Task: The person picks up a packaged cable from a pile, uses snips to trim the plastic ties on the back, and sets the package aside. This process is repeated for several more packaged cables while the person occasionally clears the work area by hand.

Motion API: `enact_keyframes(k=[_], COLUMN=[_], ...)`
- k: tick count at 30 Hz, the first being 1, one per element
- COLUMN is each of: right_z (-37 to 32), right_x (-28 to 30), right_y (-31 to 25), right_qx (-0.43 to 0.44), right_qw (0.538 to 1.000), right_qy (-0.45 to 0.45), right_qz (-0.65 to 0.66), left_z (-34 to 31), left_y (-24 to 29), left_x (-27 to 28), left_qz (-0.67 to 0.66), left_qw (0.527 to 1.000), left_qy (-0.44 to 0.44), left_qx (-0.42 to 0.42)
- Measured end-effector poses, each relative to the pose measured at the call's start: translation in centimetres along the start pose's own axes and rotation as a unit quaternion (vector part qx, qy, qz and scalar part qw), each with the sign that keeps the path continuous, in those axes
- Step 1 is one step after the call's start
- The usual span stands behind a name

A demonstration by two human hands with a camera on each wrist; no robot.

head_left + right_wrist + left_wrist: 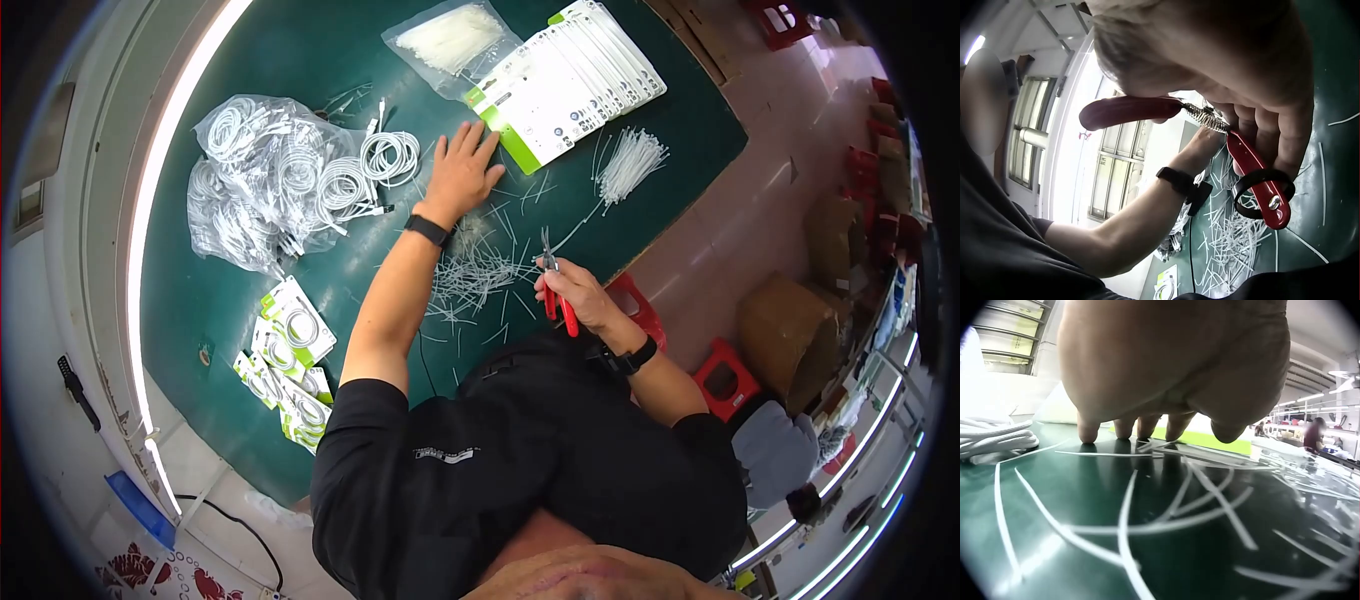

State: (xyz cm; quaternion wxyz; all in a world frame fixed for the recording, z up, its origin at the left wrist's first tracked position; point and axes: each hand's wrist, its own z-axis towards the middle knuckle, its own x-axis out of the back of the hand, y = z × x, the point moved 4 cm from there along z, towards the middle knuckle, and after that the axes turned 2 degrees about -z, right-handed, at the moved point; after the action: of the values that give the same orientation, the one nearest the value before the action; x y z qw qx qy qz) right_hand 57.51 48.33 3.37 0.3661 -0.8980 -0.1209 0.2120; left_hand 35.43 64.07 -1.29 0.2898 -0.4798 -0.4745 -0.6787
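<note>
My left hand (462,165) lies flat on the green table (300,40), its fingers spread beside the stack of white-and-green cards (565,80). In the left wrist view the fingertips (1088,431) touch the tabletop among cut white tie ends (1129,525) and hold nothing. My right hand (575,292) grips red-handled cutters (558,300) near the table's front edge. In the right wrist view my fingers curl round one red handle (1260,181) while the other handle (1129,109) sticks out. A heap of cut tie ends (475,275) lies between the two hands.
A bag of coiled white cables (260,180) sits at the left, with a loose coil (390,155) beside it. Packaged cables (285,360) lie front left. A bag of zip ties (450,40) and a loose bundle of ties (630,160) lie further back. Red stools (725,380) stand on the floor.
</note>
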Motion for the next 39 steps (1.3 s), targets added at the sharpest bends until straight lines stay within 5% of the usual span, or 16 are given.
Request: enact_keyframes(k=[7,10,14,27,31,34,39], right_z=[-0.3,-0.5,-0.6,-1.7,-2.1,-2.1,-2.7], right_x=[0.1,0.1,-0.1,-0.8,-1.3,-1.5,-1.6], right_y=[-0.2,0.2,0.2,0.5,0.9,0.9,1.4], right_qx=[0.032,0.038,0.032,0.034,0.032,0.028,0.03], right_qw=[0.999,0.999,0.999,0.999,0.999,0.999,0.999], right_qy=[0.017,0.014,-0.009,-0.018,-0.029,-0.035,-0.033], right_qz=[0.013,0.019,0.009,0.011,0.011,0.0,0.001], left_z=[-5.7,-4.9,-3.4,-12.1,-13.4,-13.3,-12.4], left_y=[2.5,0.4,-2.2,3.0,0.1,2.9,4.0], left_x=[-0.6,1.2,1.5,2.3,2.0,0.4,-0.1], left_qz=[-0.168,-0.075,0.061,-0.008,0.034,-0.056,-0.074], left_qw=[0.975,0.993,0.979,0.994,0.966,0.989,0.984], left_qy=[-0.115,0.086,0.108,0.046,0.095,0.067,0.113], left_qx=[-0.086,0.015,0.16,0.099,0.24,0.12,0.115])
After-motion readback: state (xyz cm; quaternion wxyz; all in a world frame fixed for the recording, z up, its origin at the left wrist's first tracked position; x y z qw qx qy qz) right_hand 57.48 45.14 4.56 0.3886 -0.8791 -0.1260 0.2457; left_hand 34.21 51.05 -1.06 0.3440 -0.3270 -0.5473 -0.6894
